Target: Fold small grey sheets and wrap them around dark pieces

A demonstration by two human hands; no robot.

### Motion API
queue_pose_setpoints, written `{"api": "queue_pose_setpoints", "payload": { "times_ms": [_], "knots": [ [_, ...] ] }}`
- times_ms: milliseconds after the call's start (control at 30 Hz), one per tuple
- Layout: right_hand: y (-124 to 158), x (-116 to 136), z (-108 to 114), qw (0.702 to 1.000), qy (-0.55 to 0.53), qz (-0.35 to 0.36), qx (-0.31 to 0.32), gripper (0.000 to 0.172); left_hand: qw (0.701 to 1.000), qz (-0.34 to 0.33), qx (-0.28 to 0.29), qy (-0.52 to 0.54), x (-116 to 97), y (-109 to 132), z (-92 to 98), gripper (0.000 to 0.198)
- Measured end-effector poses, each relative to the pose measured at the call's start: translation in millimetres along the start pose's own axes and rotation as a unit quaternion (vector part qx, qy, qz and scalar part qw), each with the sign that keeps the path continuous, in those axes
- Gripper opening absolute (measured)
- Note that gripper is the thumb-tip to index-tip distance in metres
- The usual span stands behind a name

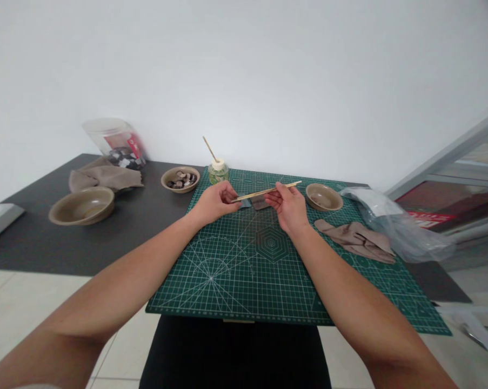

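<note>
A thin pale wooden stick (256, 193) is held level above the green cutting mat (235, 292), its right end tilted slightly up. My left hand (216, 202) pinches its left end between thumb and fingers. Closer to the right end, my right hand (289, 204) grips the same stick with thumb and fingertips. Whether it is one stick or two lying together, I cannot tell. A small dark grey flat piece (260, 202) lies on the mat behind the hands, partly hidden by them.
Left stand a bowl (81, 206), a brown cloth (106, 177), a clear bag (114, 141) and a bowl (181, 179) of dark and pale pieces. A jar (218, 173) holds another stick. Right are a bowl (323, 197), a cloth (357, 240) and plastic wrapping (406, 229).
</note>
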State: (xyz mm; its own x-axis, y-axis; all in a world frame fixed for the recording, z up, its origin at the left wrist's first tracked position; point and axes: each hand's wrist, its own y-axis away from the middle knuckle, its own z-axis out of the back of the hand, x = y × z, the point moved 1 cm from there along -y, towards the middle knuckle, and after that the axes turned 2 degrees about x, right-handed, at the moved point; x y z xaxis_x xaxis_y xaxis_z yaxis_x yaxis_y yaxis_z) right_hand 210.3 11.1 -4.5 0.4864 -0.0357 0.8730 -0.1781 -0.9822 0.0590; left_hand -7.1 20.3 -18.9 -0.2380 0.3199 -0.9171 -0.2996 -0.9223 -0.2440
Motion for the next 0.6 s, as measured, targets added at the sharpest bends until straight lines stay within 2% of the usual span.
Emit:
{"api": "queue_pose_setpoints", "payload": {
  "times_ms": [200, 433, 600],
  "knots": [
    [2.4, -0.9, -2.4, 1.0, 0.015, -0.005, 0.0, 0.02, 1.0, 0.003, 0.005, 0.005, -4.5, 1.6, 0.0, 0.034],
    [0.2, 2.5, 0.5, 1.0, 0.013, 0.006, -0.02, 0.022, 1.0, -0.001, 0.01, 0.01, -3.4, 0.9, 0.5, 0.035],
    [2.8, -0.1, -1.7, 1.0, 0.015, -0.001, 0.002, 0.023, 1.0, -0.004, 0.016, -0.001, -6.0, 2.5, -0.1, 0.034]
  ]
}}
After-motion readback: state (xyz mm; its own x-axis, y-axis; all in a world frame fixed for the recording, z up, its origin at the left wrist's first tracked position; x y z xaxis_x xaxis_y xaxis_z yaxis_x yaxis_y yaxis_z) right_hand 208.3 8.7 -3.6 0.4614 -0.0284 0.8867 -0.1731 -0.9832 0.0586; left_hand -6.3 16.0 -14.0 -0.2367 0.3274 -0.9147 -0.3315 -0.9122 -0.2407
